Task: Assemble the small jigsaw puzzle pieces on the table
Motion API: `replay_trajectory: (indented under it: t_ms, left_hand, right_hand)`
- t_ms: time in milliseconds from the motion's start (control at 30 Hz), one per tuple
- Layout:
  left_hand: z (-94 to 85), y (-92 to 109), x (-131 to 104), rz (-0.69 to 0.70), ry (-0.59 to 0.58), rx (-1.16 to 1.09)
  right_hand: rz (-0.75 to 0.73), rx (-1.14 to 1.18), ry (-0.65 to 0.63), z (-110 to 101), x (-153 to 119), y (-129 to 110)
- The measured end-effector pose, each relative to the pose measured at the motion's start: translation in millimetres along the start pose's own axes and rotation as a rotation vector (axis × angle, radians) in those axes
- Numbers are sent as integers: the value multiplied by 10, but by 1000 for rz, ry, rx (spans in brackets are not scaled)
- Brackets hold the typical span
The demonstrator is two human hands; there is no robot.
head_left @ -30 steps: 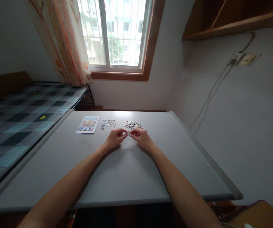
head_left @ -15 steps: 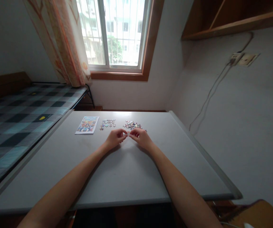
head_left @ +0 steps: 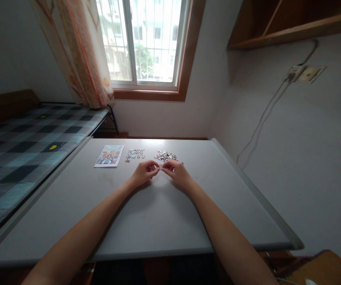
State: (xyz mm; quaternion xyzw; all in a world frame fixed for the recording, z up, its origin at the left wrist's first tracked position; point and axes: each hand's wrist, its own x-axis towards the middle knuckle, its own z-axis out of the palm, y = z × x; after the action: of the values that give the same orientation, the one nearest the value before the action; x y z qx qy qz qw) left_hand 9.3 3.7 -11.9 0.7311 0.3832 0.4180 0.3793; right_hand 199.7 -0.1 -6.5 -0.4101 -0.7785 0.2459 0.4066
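Above the grey-white table, my left hand and my right hand meet fingertip to fingertip. Both are closed in a pinch on a small jigsaw puzzle piece between them; whether it is one piece or two joined is too small to tell. Just beyond my right hand lies a heap of loose puzzle pieces. Left of the heap, several pieces are laid out in rows. Farther left lies a colourful printed picture sheet with a white border.
A bed with a checked cover stands along the left. Beyond the table are a curtain and a barred window. Cables hang from a wall socket at right, below a wooden shelf. A wooden seat shows at lower right.
Hardly anything differs. Both hands keep their pinch at the same spot, and the view has shifted very slightly.
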Motion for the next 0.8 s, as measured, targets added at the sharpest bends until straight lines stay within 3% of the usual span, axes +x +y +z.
replay_trajectory:
  t_ms: [233,433,800]
  left_hand:
    - [-9,39,-1,100,41,15]
    - [18,40,-7,51,16,-79]
    - [7,34,-4,44,19,-53]
  right_hand:
    - [-10,9,13,-3,1,-14]
    - [2,17,17,-9,-3,-24]
    - [-12,11,14,-6,1,-29]
